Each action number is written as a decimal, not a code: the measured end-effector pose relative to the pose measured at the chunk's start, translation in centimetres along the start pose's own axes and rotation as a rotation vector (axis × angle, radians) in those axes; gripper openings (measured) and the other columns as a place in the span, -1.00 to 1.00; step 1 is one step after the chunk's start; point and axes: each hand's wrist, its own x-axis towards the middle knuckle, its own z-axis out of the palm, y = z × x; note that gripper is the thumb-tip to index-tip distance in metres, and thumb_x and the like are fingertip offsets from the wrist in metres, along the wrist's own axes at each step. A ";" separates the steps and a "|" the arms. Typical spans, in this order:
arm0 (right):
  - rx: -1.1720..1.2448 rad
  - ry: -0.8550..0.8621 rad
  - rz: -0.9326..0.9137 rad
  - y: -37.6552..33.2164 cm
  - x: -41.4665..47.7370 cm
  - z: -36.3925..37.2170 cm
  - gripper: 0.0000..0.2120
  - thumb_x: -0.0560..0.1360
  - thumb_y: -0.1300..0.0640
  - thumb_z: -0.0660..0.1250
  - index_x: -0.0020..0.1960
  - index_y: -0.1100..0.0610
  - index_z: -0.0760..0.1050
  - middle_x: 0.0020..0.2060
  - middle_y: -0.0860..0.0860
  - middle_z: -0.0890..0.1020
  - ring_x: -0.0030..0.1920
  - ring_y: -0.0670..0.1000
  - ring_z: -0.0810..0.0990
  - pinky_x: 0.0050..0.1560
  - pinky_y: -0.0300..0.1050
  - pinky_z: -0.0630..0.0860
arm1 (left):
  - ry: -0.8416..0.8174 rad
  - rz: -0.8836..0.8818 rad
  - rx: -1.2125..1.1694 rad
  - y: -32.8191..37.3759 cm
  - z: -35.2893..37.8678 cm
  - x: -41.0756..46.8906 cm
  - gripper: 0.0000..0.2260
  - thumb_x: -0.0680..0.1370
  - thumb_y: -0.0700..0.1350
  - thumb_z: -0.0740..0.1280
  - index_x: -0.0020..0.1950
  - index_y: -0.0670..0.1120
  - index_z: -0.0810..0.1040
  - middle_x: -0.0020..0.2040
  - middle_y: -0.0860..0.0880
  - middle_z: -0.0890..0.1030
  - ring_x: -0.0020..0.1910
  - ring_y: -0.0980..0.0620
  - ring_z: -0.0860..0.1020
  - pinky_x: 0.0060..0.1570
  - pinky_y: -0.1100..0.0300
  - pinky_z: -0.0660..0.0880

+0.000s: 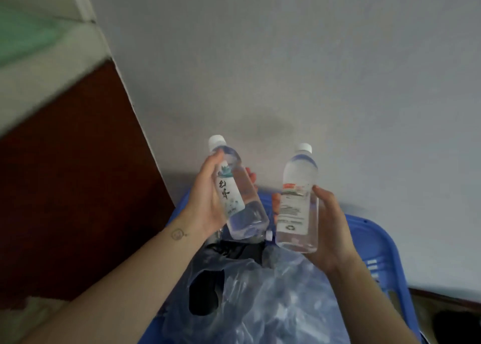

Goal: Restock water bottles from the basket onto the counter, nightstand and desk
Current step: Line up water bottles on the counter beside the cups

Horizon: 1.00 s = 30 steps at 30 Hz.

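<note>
The left grip [207, 203] curls round the left bottle [231, 195], the right grip [331, 229] round the right bottle [296, 205], both held above the blue basket [374, 242], where a clear plastic bag [273, 304] seems to hold more

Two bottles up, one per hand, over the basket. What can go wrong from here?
1. The left bottle lies tilted across the left hand; it may slide out.
2. The right hand grips the right bottle by its lower half, so the top could tip.
3. Both hands are full: no spare hand if either bottle drops onto the bag in the basket.
</note>
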 end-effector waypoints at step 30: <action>-0.380 -0.604 -0.133 10.5 -7.8 42.1 -0.31 0.36 -0.11 0.45 0.34 0.28 0.43 0.17 0.31 0.58 0.11 0.30 0.61 0.00 0.17 0.58 | 0.213 0.932 0.383 25.0 -4.7 -36.4 -0.41 0.18 0.05 0.55 0.15 -0.09 0.49 -0.08 -0.21 0.70 -0.18 -0.18 0.69 -0.28 0.02 0.61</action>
